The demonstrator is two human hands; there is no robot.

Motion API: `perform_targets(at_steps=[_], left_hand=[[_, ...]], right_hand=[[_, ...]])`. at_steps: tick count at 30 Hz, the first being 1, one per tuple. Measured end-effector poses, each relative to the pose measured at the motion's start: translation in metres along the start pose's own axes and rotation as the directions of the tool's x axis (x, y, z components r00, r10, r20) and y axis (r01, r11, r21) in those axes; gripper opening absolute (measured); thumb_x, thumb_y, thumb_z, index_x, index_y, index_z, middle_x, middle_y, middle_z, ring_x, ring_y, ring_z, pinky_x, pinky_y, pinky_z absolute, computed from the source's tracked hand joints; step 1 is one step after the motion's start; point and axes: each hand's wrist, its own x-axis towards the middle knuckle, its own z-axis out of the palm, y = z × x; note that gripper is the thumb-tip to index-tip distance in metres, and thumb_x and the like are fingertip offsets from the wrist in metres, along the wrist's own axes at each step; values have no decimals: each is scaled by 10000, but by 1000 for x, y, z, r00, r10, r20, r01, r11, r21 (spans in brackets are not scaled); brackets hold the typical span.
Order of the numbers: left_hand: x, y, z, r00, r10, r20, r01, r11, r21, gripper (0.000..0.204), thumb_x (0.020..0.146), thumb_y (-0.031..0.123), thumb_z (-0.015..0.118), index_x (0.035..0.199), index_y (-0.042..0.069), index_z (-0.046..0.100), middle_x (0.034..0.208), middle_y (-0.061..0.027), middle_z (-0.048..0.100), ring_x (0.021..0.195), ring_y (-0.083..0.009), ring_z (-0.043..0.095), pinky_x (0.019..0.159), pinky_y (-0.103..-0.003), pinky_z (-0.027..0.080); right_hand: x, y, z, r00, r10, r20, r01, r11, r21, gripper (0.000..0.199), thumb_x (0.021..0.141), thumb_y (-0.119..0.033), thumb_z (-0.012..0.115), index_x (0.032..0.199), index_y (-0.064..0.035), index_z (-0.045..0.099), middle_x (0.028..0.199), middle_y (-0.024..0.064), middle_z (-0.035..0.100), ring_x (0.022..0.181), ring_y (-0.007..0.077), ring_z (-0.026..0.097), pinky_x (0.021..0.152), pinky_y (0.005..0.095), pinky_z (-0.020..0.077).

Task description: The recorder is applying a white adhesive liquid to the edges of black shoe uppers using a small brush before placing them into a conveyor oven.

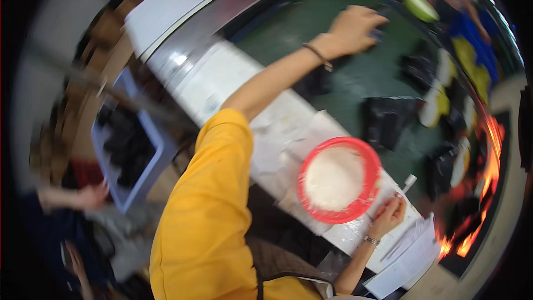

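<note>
Because the white ledge point(277, 114) runs diagonally between the wearer's body and the green belt point(355, 91), whatever sits on it is probably meant to be within easy reach of both. The red bowl point(373, 166) rests there, right of centre, with its mouth facing up; that placing seems to suit the pale, creamy contents point(335, 179), which would spill from a tipped bowl.

Stretched across the ledge, the left hand point(355, 29) is over the belt at upper centre, likely because what it reaches for lies beyond the near edge. Its fingers are bent, the thumb side lower, with some gap showing between; blur hides whether anything is clamped there, so I cannot tell if the grip is closed.

Just beside the bowl's lower right, the right hand point(390, 214) is low on the ledge with curled fingers close together. A thin white stick point(410, 183) points up and right from near them, but whether they pinch it cannot be told. Loose papers point(405, 266) lie at lower right, near this wrist.

Dark pieces point(388, 119) lie on the belt at right of centre, apart from both hands, near pale-and-yellow pieces point(436, 103). At left, a blue crate point(161, 147) gathers black items point(126, 153), its raised sides presumably keeping them together.
</note>
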Motion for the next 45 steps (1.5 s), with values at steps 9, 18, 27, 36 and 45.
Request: perform_targets(at_steps=[9,18,27,36,45], left_hand=[[-178,132,-314,867,-303,-396,376,919,120,281,789,-101,706,951,104,808,1085,-73,762,1008,-237,699,872,-329,541],[-494,72,-558,147,-686,-712,894,-217,393,738,836,404,794,1371,-42,552,1211,-270,690,1159,-395,673,930,-479,577],[-504,27,-577,-484,-518,-705,667,303,-680,604,706,-51,786,1256,7,543,969,-86,653,744,-213,650,540,-328,524],[-321,167,-439,399,-916,-36,788,362,-498,354,768,-75,604,1095,-6,722,1058,-27,695,946,-115,645,851,-224,505],[-259,111,-258,724,-530,441,530,837,135,607,911,200,696,1466,84,479,1281,-253,634,1121,-425,628,931,-477,502]], right_hand=[[1,1,-4,993,-65,98,76,991,-114,271,1049,-253,654,1002,5,724,669,-5,574,467,36,398,417,210,264],[-5,-2,3,982,-55,178,60,998,-20,319,1059,-304,633,1033,-1,731,648,-16,551,474,35,395,421,211,259],[-4,10,5,972,-109,210,122,991,-48,316,1065,-301,624,1008,-7,724,644,-36,514,474,23,382,416,212,246],[1,12,-11,969,-146,197,168,981,-98,237,1052,-192,620,1003,7,739,663,-45,528,491,23,408,431,220,285],[-13,-60,-9,957,-158,243,199,967,-156,233,1034,-206,649,1085,-8,761,847,-1,641,636,72,545,551,241,426]])
